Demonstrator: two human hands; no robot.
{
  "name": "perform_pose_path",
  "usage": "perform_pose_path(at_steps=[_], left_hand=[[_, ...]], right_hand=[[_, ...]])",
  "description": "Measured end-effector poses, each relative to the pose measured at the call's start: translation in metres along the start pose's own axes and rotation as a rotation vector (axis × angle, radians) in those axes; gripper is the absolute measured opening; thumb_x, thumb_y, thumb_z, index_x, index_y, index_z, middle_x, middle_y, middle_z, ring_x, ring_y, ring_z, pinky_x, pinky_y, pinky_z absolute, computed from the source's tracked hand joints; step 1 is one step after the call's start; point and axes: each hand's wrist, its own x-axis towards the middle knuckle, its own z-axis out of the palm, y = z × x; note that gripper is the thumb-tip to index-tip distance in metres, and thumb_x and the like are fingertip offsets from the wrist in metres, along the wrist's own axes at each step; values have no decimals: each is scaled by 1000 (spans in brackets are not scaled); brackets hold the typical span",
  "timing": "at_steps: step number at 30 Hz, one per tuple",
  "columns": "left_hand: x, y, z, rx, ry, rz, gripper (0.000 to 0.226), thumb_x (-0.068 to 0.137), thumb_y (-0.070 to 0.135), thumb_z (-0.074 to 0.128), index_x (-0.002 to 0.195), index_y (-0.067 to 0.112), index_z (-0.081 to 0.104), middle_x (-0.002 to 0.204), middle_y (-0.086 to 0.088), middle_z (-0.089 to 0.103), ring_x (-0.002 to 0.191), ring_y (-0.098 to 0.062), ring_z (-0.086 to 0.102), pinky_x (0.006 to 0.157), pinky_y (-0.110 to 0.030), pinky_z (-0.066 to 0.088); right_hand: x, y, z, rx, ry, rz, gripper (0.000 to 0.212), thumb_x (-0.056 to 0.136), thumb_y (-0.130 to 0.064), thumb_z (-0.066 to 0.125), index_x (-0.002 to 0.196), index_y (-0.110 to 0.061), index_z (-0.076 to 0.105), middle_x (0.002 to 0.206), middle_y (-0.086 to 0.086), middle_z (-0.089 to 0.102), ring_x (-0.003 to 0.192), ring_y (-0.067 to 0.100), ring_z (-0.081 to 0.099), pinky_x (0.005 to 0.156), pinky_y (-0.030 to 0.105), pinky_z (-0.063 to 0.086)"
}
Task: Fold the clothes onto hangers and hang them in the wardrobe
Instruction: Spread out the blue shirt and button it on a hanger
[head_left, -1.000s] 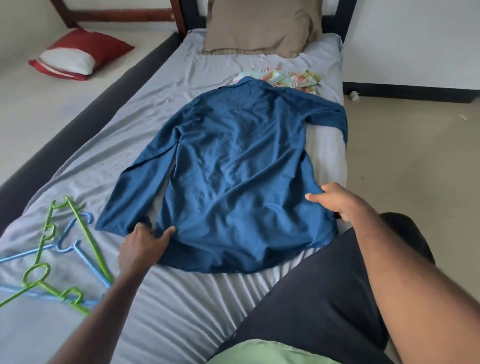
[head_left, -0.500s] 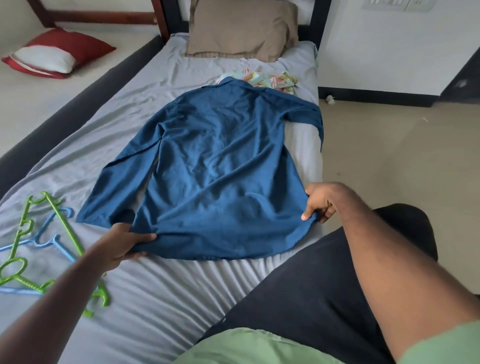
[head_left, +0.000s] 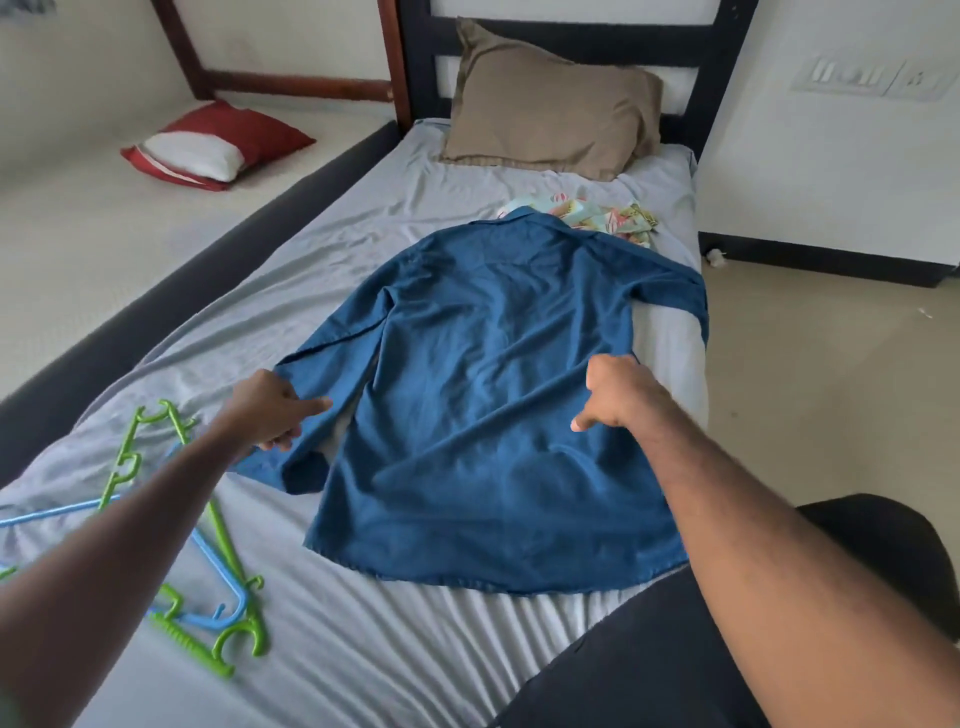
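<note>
Blue shirt (head_left: 498, 405) flat on bed (head_left: 363, 649), left hand (head_left: 270, 410) pinching sleeve, right hand (head_left: 618, 395) gripping side

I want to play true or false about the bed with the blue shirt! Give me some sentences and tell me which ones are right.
1. The blue shirt lies spread out on the grey bed sheet. True.
2. The left hand grips a green hanger. False: it holds the shirt's sleeve; the green hangers lie on the sheet beside that arm.
3. The brown pillow sits at the head of the bed. True.
4. The right hand rests on the brown pillow. False: it is on the shirt, fingers curled at the fabric.
5. The shirt is already on a hanger. False: it lies flat, and no hanger is in it.
</note>
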Motion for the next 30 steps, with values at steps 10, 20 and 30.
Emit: perform_pose_path(at_steps=[10,20,30], left_hand=[[102,-34,-19,68,49,-154,94,66,60,87,128,4,45,131,-18,55,117,-36,52,87,-41,47],[133,-58,1,77,62,-313,105,59,82,75,131,11,48,140,-18,41,133,-38,38,105,-53,41],[147,-62,-8,-278,-107,9,41,86,42,78,108,11,61,105,-4,64,95,-22,63,75,-33,49]], right_hand=[[46,-124,-3,40,43,-242,49,74,-38,87,108,-18,58,114,4,60,101,29,64,86,41,56],[74,-188,38,32,-52,-345,42,81,-38,81,114,-24,59,119,1,61,106,26,62,82,36,52],[96,-221,50,63,-58,-417,42,84,-33,76,120,-23,56,125,2,57,111,25,59,90,39,51]])
